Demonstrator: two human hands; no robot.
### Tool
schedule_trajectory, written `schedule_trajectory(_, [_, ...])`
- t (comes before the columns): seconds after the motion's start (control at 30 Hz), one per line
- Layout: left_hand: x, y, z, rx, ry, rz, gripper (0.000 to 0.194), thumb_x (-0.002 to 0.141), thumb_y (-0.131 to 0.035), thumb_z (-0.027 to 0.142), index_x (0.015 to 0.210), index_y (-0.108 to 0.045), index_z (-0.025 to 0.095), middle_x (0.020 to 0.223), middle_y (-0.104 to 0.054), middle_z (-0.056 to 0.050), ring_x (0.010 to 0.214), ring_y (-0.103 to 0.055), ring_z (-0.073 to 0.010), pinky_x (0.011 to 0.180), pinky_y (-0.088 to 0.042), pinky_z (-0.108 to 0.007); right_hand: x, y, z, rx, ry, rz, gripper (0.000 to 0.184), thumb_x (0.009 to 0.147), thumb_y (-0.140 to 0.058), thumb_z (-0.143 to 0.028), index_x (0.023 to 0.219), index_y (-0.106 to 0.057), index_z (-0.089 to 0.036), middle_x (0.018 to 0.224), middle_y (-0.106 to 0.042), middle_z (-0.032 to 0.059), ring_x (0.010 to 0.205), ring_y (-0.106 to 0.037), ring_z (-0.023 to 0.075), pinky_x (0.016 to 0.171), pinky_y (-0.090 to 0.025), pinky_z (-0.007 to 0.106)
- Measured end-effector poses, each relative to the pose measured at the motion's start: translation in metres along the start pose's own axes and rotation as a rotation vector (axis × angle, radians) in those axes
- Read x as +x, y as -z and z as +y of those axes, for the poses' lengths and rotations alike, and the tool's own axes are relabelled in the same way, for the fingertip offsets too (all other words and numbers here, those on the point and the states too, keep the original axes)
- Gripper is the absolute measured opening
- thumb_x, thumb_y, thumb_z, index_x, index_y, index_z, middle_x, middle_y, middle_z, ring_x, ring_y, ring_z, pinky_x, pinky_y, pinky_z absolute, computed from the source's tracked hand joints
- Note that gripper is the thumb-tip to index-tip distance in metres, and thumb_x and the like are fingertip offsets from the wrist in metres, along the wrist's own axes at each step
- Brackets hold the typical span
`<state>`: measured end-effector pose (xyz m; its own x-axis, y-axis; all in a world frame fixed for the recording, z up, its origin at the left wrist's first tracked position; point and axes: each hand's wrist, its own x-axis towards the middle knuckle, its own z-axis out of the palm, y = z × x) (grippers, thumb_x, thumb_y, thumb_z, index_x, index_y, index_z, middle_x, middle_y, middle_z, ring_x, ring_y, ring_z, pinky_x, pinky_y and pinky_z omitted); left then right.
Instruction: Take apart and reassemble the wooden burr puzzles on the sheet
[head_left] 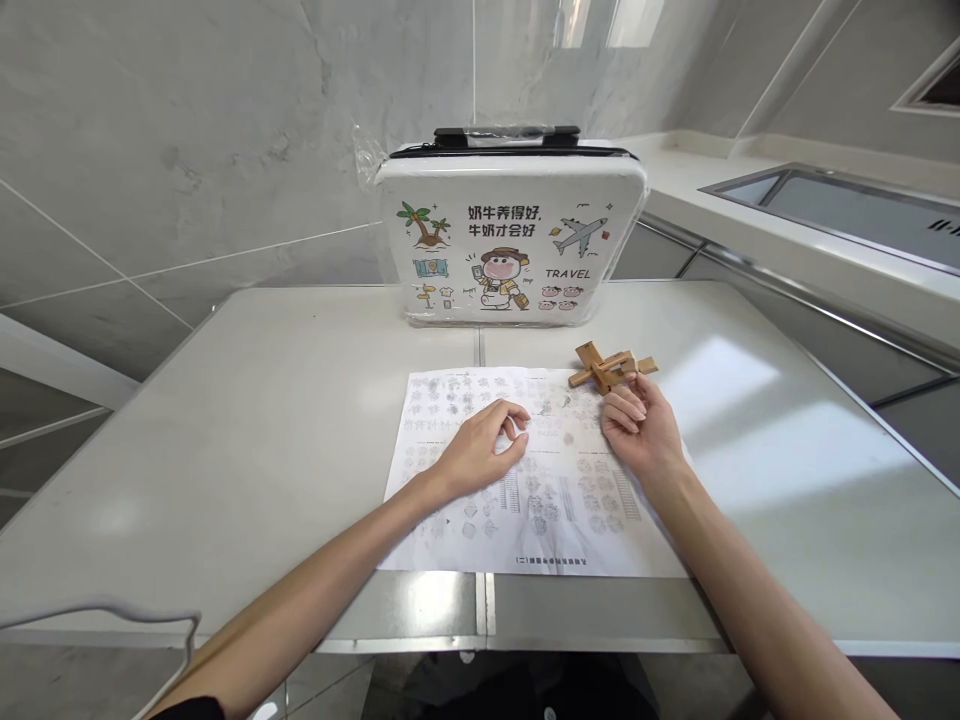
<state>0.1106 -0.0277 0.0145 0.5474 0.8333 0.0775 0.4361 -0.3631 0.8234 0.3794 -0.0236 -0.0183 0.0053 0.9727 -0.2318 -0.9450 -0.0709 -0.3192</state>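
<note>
My left hand (482,447) rests on a printed paper sheet (450,545), with its fingers loosely curved and the thumb apart from them; it holds nothing. To the right, my right hand (641,425) is palm up over the sheet's right side. Its thumb and index finger pinch a small wooden puzzle piece (628,366), while the other fingers curl in. Beyond those fingertips, several notched wooden puzzle pieces (592,365) lie crossed in a small heap at the sheet's far right corner. The fingertips partly cover the pinched piece.
A white suitcase (442,180) with cartoon prints and a black handle stands upright in plastic wrap at the back of the grey table (225,420). A pale cable (97,608) loops at the lower left. A counter with a dark glass panel (840,215) is at the right.
</note>
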Motion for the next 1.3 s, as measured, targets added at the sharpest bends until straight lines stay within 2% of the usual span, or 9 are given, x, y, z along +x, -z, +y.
schedule_trajectory(0.1, [0.0,0.0,-0.001,-0.001,-0.006,0.004,0.017,0.097,-0.058,0.028,0.113,-0.061,0.024,0.113,-0.07,-0.006,0.094,-0.067,-0.0194,0.083,-0.055,-0.037,-0.001,-0.002,0.0,0.043,-0.021,0.031,0.02,0.097,-0.066,-0.014,0.089,-0.051,-0.025,0.048,-0.037,-0.0134,0.033,-0.041,0.0055,0.029,-0.036,0.015])
schedule_trajectory(0.37, [0.0,-0.001,-0.002,-0.003,-0.007,0.006,0.018,0.097,-0.058,0.028,0.114,-0.061,0.024,0.114,-0.07,-0.005,0.095,-0.067,-0.0188,0.083,-0.055,-0.035,-0.001,-0.005,0.001,0.175,-0.06,0.051,0.01,0.11,-0.05,-0.029,0.102,-0.049,-0.023,0.051,-0.034,-0.0144,0.033,-0.041,0.0077,0.028,-0.033,0.018])
schedule_trajectory(0.63, [0.0,-0.001,-0.001,0.007,-0.005,0.009,0.016,0.097,-0.057,0.028,0.112,-0.06,0.024,0.111,-0.069,-0.005,0.095,-0.067,-0.0189,0.082,-0.055,-0.035,0.002,0.006,-0.01,0.349,-0.093,0.045,0.027,0.113,-0.034,-0.046,0.111,-0.046,-0.022,0.052,-0.035,-0.0131,0.033,-0.043,0.0116,0.027,-0.034,0.023])
schedule_trajectory(0.73, [0.0,-0.001,-0.002,0.009,-0.018,0.007,0.016,0.097,-0.057,0.028,0.113,-0.06,0.023,0.112,-0.069,-0.005,0.094,-0.067,-0.0188,0.083,-0.055,-0.036,0.005,0.013,-0.016,0.397,-0.154,0.01,0.022,0.112,-0.035,-0.042,0.11,-0.044,-0.023,0.053,-0.038,-0.0117,0.035,-0.046,0.0128,0.029,-0.036,0.023])
schedule_trajectory(0.87, [0.0,-0.001,-0.002,0.007,-0.017,0.005,0.017,0.097,-0.058,0.027,0.112,-0.061,0.023,0.112,-0.07,-0.005,0.094,-0.067,-0.0192,0.082,-0.055,-0.036,0.009,0.024,-0.023,0.431,-0.221,-0.047,0.006,0.108,-0.042,-0.026,0.102,-0.041,-0.026,0.054,-0.04,-0.011,0.038,-0.048,0.0127,0.032,-0.039,0.022])
schedule_trajectory(1.03, [0.0,0.0,-0.001,0.006,-0.009,0.007,0.017,0.096,-0.058,0.026,0.112,-0.061,0.024,0.111,-0.07,-0.004,0.094,-0.067,-0.0187,0.082,-0.055,-0.035,0.013,0.032,-0.029,0.416,-0.281,-0.117,0.017,0.1,-0.048,-0.012,0.097,-0.04,-0.027,0.056,-0.04,-0.0117,0.041,-0.048,0.0113,0.035,-0.04,0.02])
schedule_trajectory(1.3, [0.0,0.0,0.0,0.004,-0.002,0.009,0.016,0.097,-0.057,0.029,0.112,-0.061,0.024,0.11,-0.07,-0.005,0.094,-0.067,-0.0196,0.083,-0.056,-0.037,0.012,0.023,-0.027,0.429,-0.231,0.0,0.015,0.1,-0.045,-0.011,0.102,-0.041,-0.026,0.056,-0.034,-0.014,0.036,-0.045,0.0102,0.029,-0.035,0.018])
